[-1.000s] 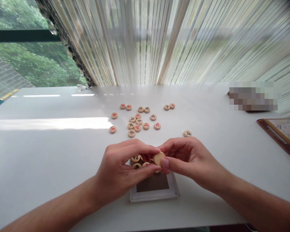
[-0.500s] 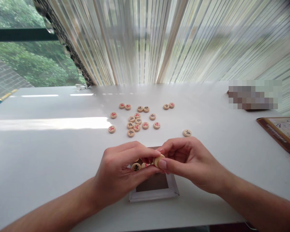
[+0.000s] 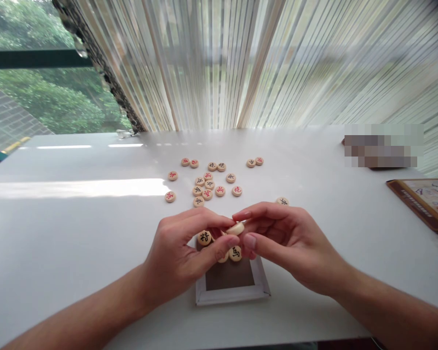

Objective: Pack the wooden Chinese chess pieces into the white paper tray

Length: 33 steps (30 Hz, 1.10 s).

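Observation:
Over a shallow white-rimmed box (image 3: pixel 233 295), both hands meet at a round wooden Chinese chess piece (image 3: pixel 235 228), tilted so that its pale edge shows. My left hand (image 3: pixel 191 243) pinches it between bent fingers and thumb. The right index fingertip of my right hand (image 3: pixel 282 238) touches its upper side; that hand is curled, its thumb slightly off the piece. Beneath the fingers, inside the box, lie a black-marked piece (image 3: pixel 204 237) at the left and another black-marked piece (image 3: pixel 235 253) near the middle. My hands hide part of the box and its contents.
Several red- and black-marked pieces (image 3: pixel 207 194) are scattered on the white table (image 3: pixel 76 243) beyond the box. One piece (image 3: pixel 282 201) sits just behind my right hand. A brown printed board or booklet (image 3: pixel 423 201) lies at the right. Curtains (image 3: pixel 211 63) hang along the table's far edge.
The held piece has tilted from face-on to nearly edge-on and shifted slightly up. My right thumb has come off it. Different marked pieces in the box now show between my hands.

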Available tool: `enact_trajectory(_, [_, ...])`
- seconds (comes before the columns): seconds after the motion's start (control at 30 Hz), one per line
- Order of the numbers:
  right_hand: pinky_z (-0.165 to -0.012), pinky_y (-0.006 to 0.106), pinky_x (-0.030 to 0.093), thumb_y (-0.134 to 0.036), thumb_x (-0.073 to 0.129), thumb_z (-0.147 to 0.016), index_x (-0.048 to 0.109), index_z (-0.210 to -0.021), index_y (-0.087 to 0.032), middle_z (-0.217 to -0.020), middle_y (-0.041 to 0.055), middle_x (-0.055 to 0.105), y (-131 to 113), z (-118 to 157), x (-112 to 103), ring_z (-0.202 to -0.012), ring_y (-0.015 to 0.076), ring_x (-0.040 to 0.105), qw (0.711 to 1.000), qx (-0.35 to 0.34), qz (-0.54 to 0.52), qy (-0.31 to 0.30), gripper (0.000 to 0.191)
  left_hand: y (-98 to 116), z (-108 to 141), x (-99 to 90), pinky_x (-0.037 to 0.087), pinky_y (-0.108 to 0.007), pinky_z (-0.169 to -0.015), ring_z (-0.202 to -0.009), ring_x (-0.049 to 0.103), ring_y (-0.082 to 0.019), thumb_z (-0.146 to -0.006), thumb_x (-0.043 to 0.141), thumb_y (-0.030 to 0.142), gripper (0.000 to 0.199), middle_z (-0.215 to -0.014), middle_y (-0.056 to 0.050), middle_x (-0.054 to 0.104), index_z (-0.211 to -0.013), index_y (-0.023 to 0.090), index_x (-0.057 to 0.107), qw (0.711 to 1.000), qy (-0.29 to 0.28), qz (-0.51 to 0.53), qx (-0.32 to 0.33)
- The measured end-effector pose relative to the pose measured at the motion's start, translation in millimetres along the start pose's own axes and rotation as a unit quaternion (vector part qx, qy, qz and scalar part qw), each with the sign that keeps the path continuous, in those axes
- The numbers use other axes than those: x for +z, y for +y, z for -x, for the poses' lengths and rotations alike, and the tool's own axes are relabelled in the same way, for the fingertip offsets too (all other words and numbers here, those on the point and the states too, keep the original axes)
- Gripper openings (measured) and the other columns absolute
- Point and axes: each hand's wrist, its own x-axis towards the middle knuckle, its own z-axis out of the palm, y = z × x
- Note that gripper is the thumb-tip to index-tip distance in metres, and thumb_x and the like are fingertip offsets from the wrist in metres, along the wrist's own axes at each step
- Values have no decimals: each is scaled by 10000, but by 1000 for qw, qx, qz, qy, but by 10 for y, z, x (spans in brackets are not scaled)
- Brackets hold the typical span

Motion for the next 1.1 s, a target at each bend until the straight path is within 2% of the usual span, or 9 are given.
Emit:
enact_trajectory(0.2, [-658,151,623,-178,848,-900,816,-1023,-206,-856,15,811,16,-18,-11,-712,94,751,997,-23,79,10,130,15,5,7,533,-147,-648,-676,701,-77,-980,726,188,100,-796,20,803,-927,188,811,997,-21,20,-71])
enact_trajectory(0.3, [-689,179,629,-156,836,-898,791,-1080,-208,-863,12,798,58,-3,-40,-744,109,746,984,-75,160,30,195,14,0,5,531,-157,-621,-654,687,-90,-991,711,240,149,-751,15,787,-893,183,807,992,-27,45,-116])
enact_trajectory(0.37, [-705,209,631,-138,827,-896,769,-1147,-206,-887,15,784,81,8,-57,-746,115,733,961,-141,236,41,267,18,-6,2,532,-159,-615,-654,689,-95,-996,703,256,166,-753,11,791,-888,181,805,989,-32,60,-134])
enact_trajectory(0.5, [-688,237,609,-110,807,-902,759,-1152,-157,-907,41,752,85,9,-65,-709,111,692,884,-279,375,18,258,45,-14,-2,520,-155,-596,-621,676,-89,-1001,686,254,209,-720,12,788,-842,174,794,989,-51,53,-131])
enact_trajectory(0.67, [-680,234,589,-56,751,-917,744,-1068,-106,-891,79,753,61,2,-43,-734,126,684,812,-360,458,2,159,62,-18,7,499,-153,-563,-572,646,-80,-990,688,247,221,-680,23,773,-803,179,783,991,-59,19,-116])
enact_trajectory(0.77, [-693,245,584,-67,749,-914,732,-1072,-102,-902,92,772,46,9,-42,-754,140,698,795,-369,482,-3,163,61,-23,4,470,-161,-536,-548,612,-75,-993,683,255,243,-653,32,747,-781,184,779,992,-59,8,-108])
enact_trajectory(0.93, [-673,246,547,-126,782,-893,719,-1013,-128,-852,56,733,-8,1,-70,-724,128,654,806,-337,487,8,136,60,-43,-56,466,-195,-562,-572,608,-91,-1022,608,275,274,-642,23,704,-834,168,776,995,-21,-25,-94])
enact_trajectory(1.1, [-691,290,510,-148,751,-881,699,-932,-158,-839,49,674,-64,-21,-112,-787,172,590,803,-256,536,-57,74,6,-59,-98,456,-223,-568,-604,612,-115,-1041,565,294,315,-633,11,681,-844,162,771,994,20,-43,-101])
